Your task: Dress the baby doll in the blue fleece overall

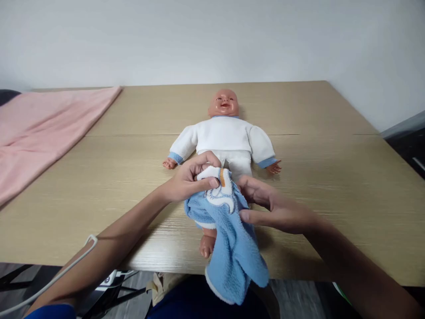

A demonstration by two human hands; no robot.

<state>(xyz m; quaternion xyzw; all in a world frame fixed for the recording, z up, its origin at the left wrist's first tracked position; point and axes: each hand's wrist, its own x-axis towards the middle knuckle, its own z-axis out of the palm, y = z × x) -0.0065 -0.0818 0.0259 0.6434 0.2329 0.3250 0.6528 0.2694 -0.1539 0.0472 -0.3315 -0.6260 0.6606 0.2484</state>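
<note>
A baby doll (225, 104) lies face up on the table in a white top (223, 133) with blue cuffs and white trousers (239, 161). Over its legs, my left hand (194, 177) pinches the upper part of a blue fleecy garment (232, 235) with a white and orange appliqué. My right hand (268, 201) grips the garment's right side between thumb and fingers. The cloth hangs down past the table's front edge. One bare doll foot (207, 246) shows beside it; the other is hidden behind the cloth.
A pink cloth (46, 133) is spread on the left of the wooden table (332, 177). A white cable (66, 279) runs along my left forearm. A pale wall (212, 40) stands behind the table, and a dark object (410, 141) is at the right edge.
</note>
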